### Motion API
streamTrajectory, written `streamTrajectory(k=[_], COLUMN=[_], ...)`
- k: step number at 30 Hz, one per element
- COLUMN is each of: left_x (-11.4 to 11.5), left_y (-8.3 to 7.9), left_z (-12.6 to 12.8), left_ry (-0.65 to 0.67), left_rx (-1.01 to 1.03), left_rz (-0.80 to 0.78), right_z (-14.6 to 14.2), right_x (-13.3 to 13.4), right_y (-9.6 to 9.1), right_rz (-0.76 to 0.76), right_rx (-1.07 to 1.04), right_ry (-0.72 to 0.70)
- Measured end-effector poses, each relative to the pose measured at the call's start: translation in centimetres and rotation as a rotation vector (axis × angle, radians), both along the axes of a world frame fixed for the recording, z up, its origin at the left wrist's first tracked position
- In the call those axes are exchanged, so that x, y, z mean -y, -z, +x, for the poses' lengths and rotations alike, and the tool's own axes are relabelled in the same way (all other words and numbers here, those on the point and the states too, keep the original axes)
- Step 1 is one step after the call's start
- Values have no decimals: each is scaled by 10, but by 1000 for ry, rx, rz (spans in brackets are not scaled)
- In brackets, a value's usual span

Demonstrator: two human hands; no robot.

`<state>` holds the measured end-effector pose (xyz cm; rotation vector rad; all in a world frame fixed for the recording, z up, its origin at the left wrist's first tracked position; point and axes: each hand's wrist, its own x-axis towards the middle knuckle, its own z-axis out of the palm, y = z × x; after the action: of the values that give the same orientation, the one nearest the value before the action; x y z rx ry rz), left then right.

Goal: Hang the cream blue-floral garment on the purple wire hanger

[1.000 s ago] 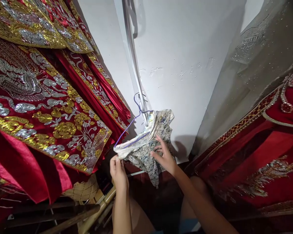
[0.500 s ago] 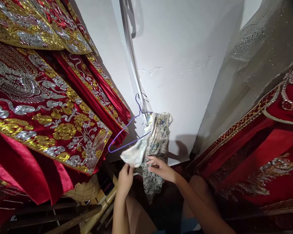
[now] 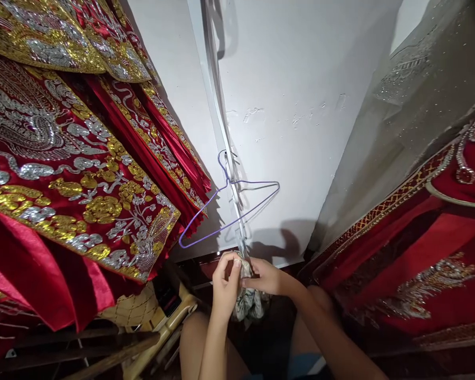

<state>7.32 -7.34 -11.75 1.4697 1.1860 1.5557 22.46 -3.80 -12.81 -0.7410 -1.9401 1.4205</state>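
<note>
A patterned, light-coloured garment hangs bunched between my two hands, low in front of my knees. My left hand pinches its upper edge with thumb and fingers. Close beside it, my right hand grips the same cloth from the right, fingers partly hidden behind it. Above both hands a bare purple wire hanger hangs by its hook from a hook on the white rail. The hanger is tilted, its left end lower, and neither hand touches it.
Red costumes with gold and silver sequin embroidery hang close on the left. Another red beaded costume stands at the right. Behind the rail is a white wall. A bamboo chair and a dark phone-like object are at lower left.
The garment has come off the hanger's right side and moved down. My left hand has moved right and my right hand has closed on the cloth, so both now hold it together.
</note>
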Motion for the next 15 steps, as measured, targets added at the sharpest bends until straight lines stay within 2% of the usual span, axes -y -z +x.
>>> streamTrajectory(k=[3,5,7,9,10,12,15], left_x=[-1,3,10,18,20,23,21], left_y=[1,4,6,9,10,11,8], left_z=[-4,-10,-18,-28,-34,-47,-68], left_ry=[43,214,437,543,534,428,239], left_rx=[23,27,-58,-217,-297,-423,-534], left_rz=[27,-89,-254,-358,-380,-380,-341], right_z=[4,11,20,29,32,32,20], right_x=[2,1,-5,-15,-22,-36,-56], right_y=[-13,-25,-39,-54,-59,-64,-56], right_rz=[9,16,53,128,165,202,174], right_rx=[38,40,31,1,-18,-38,-17], right_ry=[-41,-19,81,257,349,491,571])
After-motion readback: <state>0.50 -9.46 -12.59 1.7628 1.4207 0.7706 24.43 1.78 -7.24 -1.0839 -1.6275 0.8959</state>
